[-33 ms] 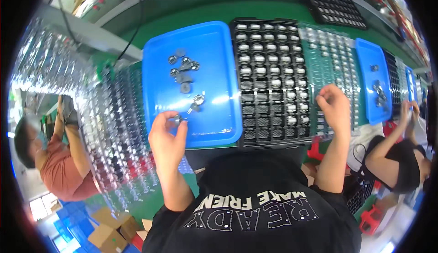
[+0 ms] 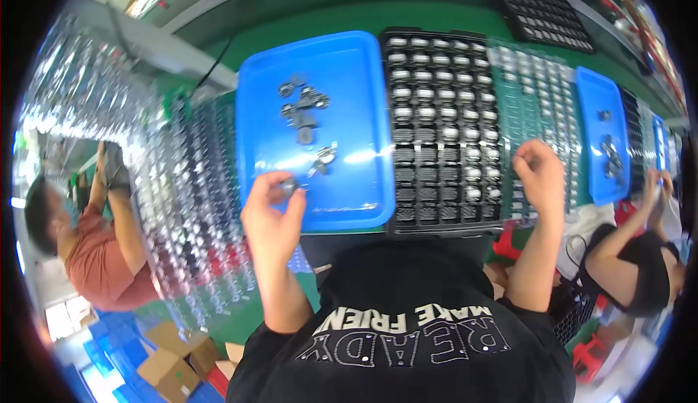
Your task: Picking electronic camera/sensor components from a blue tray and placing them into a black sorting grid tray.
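My left hand (image 2: 273,214) is over the near left part of a blue tray (image 2: 356,126), pinching a small round metal part (image 2: 289,185) between thumb and forefinger. Further back in that tray lies a loose cluster of similar metal parts (image 2: 307,102), with a few more (image 2: 324,158) nearer the middle. My right hand (image 2: 544,177) is above a clear plastic tray (image 2: 518,116), its fingers curled together; what they hold, if anything, is hidden. Between my hands is a black compartment tray (image 2: 429,194), its far rows filled with white-topped metal pieces (image 2: 423,93) and many near-left pockets bare.
Stacked clear blister trays (image 2: 196,206) stand at the left. A second blue tray (image 2: 607,177) with metal parts is to the right, near a co-worker (image 2: 632,265). Another person (image 2: 102,257) is at far left. A black tray (image 2: 538,14) lies at the back.
The whole scene has shifted slightly to the right in the picture. Both hands keep nearly the same places over the trays, and the metal part stays in my left fingers.
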{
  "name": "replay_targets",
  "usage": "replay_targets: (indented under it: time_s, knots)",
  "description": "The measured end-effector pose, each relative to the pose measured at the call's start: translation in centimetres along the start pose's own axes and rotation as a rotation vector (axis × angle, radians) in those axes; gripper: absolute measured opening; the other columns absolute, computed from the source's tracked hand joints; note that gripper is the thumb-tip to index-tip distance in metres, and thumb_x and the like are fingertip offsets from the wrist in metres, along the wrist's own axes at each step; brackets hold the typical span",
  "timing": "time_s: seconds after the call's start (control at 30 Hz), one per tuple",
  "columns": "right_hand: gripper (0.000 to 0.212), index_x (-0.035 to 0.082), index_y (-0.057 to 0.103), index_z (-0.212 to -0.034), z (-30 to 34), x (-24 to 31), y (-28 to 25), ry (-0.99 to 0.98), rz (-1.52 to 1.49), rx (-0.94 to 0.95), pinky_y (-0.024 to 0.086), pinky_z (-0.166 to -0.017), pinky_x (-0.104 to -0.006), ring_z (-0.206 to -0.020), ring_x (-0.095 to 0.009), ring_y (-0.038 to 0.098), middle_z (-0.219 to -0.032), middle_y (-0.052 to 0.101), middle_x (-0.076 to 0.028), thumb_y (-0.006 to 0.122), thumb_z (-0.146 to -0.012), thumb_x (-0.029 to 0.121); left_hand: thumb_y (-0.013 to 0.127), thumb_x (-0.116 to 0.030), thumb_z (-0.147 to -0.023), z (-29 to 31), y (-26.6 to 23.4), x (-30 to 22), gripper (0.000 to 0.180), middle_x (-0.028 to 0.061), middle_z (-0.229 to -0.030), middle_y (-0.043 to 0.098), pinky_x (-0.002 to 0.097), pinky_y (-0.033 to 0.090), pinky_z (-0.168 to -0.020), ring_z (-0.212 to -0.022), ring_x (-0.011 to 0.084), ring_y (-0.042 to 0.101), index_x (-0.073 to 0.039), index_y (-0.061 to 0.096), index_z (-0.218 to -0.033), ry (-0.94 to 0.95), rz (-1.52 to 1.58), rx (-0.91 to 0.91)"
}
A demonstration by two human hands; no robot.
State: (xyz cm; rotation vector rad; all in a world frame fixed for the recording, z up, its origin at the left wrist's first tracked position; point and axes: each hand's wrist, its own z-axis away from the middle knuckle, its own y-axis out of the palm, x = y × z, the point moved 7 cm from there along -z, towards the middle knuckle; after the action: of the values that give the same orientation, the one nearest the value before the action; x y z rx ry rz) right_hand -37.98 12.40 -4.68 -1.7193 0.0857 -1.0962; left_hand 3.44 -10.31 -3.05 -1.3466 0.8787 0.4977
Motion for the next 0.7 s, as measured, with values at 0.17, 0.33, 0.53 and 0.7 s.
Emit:
replay_targets:
  time_s: [0.17, 0.33, 0.53, 0.7]
  knots:
    - [0.015, 0.002, 0.07, -0.1, 0.8, -2.1, -0.6, -0.025, -0.054, 0.116, 0.046, -0.068, -0.027, -0.074, -0.016, 0.057, -0.09, 0.06, -0.007, 0.067, -0.087, -0.004, 0.068, 0.011, -0.085, -0.2, 2.8, -2.8, 0.043, 0.0099, -0.118, 0.067, 0.0295, 0.055, -0.084, -0.105, 0.0163, 0.067, -0.001, 0.06, -0.125, -0.061, 0.857, 0.353]
    - [0.015, 0.002, 0.067, -0.105, 0.1, -0.7, 0.1, -0.145, 0.062, 0.114, 0.045, -0.069, -0.0254, -0.075, -0.012, 0.055, -0.09, 0.057, -0.004, 0.065, -0.091, -0.003, 0.062, 0.01, -0.089, -1.1, 4.2, -3.5, 0.039, 0.0131, -0.132, 0.064, 0.0276, 0.056, -0.081, -0.1, 0.0176, 0.069, 0.003, 0.062, -0.127, -0.128, 1.149, 0.519]
    - [0.012, -0.001, 0.067, -0.11, 2.5, 4.2, 1.3, -0.048, -0.586, -0.053, 0.052, -0.075, -0.023, -0.083, -0.01, 0.065, -0.106, 0.071, -0.008, 0.063, -0.099, 0.0, 0.057, 0.001, -0.097, -0.7, 4.5, -6.1, 0.039, 0.0132, -0.134, 0.062, 0.0311, 0.059, -0.086, -0.099, 0.019, 0.071, 0.002, 0.058, -0.136, -0.27, 1.272, 0.551]
    - [0.019, -0.004, 0.066, -0.112, 4.5, 13.4, 4.2, -0.165, -0.921, 0.169, 0.058, -0.082, -0.0292, -0.091, -0.018, 0.07, -0.111, 0.07, -0.016, 0.064, -0.093, -0.008, 0.059, -0.016, -0.103, 0.3, 5.2, -6.7, 0.038, 0.0173, -0.125, 0.065, 0.035, 0.06, -0.081, -0.091, 0.0231, 0.072, 0.002, 0.056, -0.136, -0.134, 1.171, 0.624]
